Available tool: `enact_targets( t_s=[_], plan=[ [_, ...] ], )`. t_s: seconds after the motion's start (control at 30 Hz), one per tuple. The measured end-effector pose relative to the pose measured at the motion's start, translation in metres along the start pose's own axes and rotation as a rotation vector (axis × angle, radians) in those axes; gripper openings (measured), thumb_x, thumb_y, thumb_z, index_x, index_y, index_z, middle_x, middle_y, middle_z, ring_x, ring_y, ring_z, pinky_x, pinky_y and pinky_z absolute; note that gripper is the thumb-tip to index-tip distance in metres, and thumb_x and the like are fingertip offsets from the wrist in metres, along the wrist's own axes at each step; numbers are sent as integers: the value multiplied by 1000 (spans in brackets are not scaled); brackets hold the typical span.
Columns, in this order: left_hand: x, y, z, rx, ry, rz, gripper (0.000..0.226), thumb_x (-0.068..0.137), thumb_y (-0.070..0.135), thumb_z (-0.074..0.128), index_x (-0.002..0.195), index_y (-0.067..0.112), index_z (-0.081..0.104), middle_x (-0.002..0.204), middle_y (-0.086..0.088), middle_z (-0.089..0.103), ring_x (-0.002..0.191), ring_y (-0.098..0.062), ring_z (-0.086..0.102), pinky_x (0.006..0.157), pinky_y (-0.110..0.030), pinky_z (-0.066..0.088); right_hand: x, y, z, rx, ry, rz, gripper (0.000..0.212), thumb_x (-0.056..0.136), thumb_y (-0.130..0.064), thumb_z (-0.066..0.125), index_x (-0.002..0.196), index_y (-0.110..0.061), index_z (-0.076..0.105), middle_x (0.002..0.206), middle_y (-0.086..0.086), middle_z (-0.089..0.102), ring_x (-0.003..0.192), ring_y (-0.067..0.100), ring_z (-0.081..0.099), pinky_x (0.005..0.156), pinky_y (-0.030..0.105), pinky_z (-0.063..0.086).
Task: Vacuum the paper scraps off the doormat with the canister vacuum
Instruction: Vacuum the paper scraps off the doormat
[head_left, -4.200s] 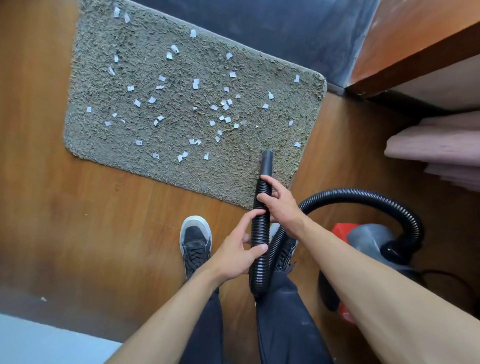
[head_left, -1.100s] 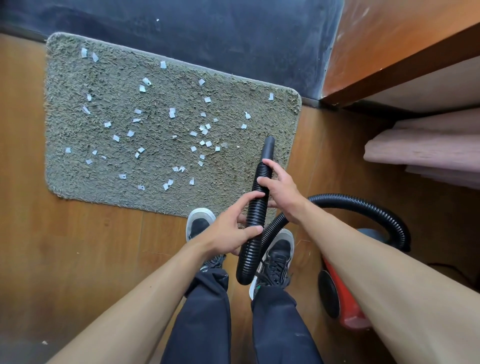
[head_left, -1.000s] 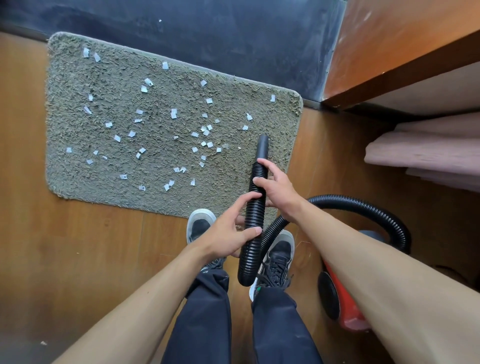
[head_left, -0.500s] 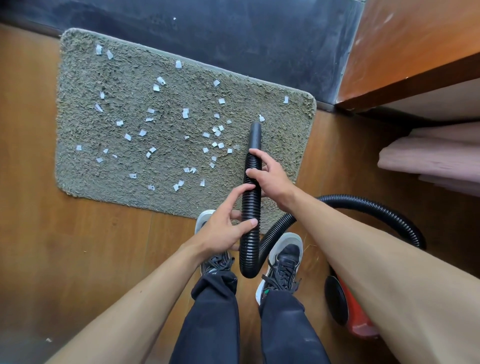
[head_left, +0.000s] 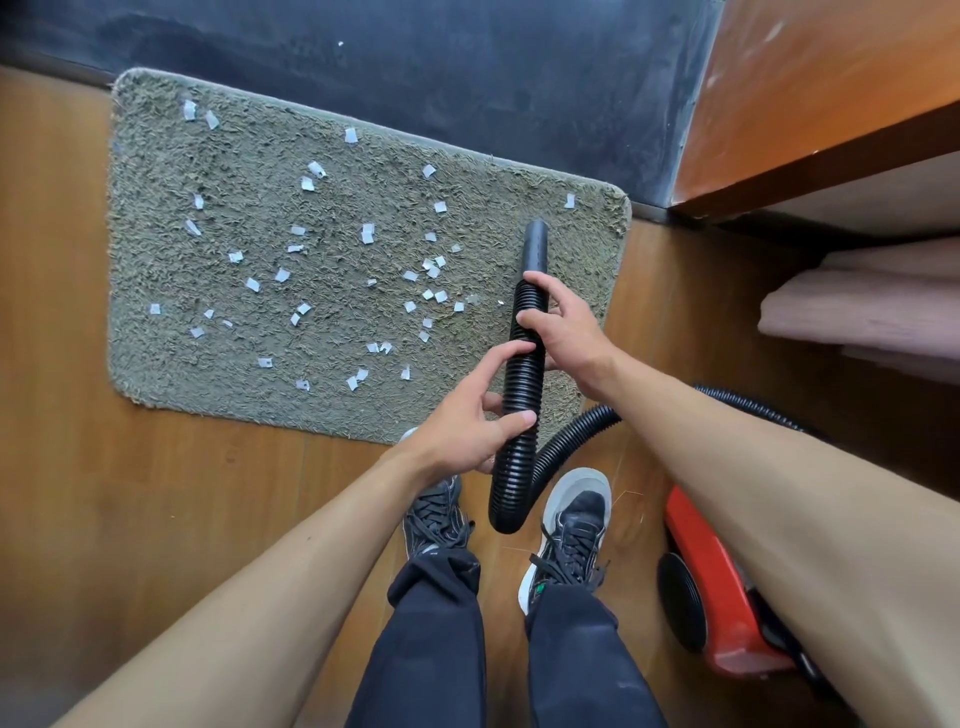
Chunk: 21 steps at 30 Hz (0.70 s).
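Paper scraps (head_left: 434, 267): dozens of small white pieces lie scattered over the grey shag doormat (head_left: 249, 208), thickest at its centre and left half, with one lone piece near the far right corner.
Doormat: flat on the wooden floor (head_left: 156, 509), its far edge against a dark wall, its near edge just ahead of the person's shoes.
Hose (head_left: 524, 374): black and ribbed, held nearly upright over the mat's right side; its smooth nozzle end (head_left: 535, 244) points at the pile, and whether it touches cannot be told.
Right hand (head_left: 563, 332): grip closed around the upper hose, just below the nozzle.
Left hand (head_left: 467, 426): thumb and fingers pinch the hose lower down, steadying it.
Canister vacuum (head_left: 722, 613): red body on the floor at the person's right, partly hidden behind the right forearm; the hose loops back toward it.
Progress: judged barely begun; a strip around the nozzle on the right looks bare, while nearly all scraps remain.
Left to do: sweep the nozzle across the centre, left side and far corners.
Containers: only the canister; its contents are not visible.
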<state>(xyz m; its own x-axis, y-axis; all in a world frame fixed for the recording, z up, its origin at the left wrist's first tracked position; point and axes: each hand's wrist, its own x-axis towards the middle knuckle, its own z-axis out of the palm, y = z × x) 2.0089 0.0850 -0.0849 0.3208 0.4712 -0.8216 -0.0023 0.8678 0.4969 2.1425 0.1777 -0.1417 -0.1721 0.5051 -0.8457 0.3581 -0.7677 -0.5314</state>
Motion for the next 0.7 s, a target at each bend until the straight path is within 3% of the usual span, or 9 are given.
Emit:
enact_targets(
  t_s=[0.13,0.33,0.53,0.7],
  plan=[
    [5,4,1,17,0,12,62,98,9,57,137,53,37,98,-13,59,83,-25,66,72,-56,60,2,-5,-5,-11,-4,13,51,93,-7,52,137,-31,46,107,8,57,81,14,59,51,24,52],
    [21,14,3,96,8,34,62,97,12,58,136,54,35,100,-19,62,86,-26,68,69,-59,59,12,-15,-15,-31,29,-5,50,92,-7,51,136,-29,46,104,6,58,79,12,58,50,22,50],
    [33,22,10,143,-29,48,62,97,13,57,138,53,33,97,-15,62,78,-19,67,58,-37,60,13,-14,-28,-23,115,-20,49,92,-6,49,136,-28,48,94,0,58,71,8,56,48,17,48],
    [37,25,11,158,-49,29,63,97,11,57,139,52,33,98,-14,61,79,-19,67,53,-34,57,12,-14,-33,3,133,-7,48,93,-5,49,135,-28,49,89,-2,57,68,6,55,48,18,49]
  ],
)
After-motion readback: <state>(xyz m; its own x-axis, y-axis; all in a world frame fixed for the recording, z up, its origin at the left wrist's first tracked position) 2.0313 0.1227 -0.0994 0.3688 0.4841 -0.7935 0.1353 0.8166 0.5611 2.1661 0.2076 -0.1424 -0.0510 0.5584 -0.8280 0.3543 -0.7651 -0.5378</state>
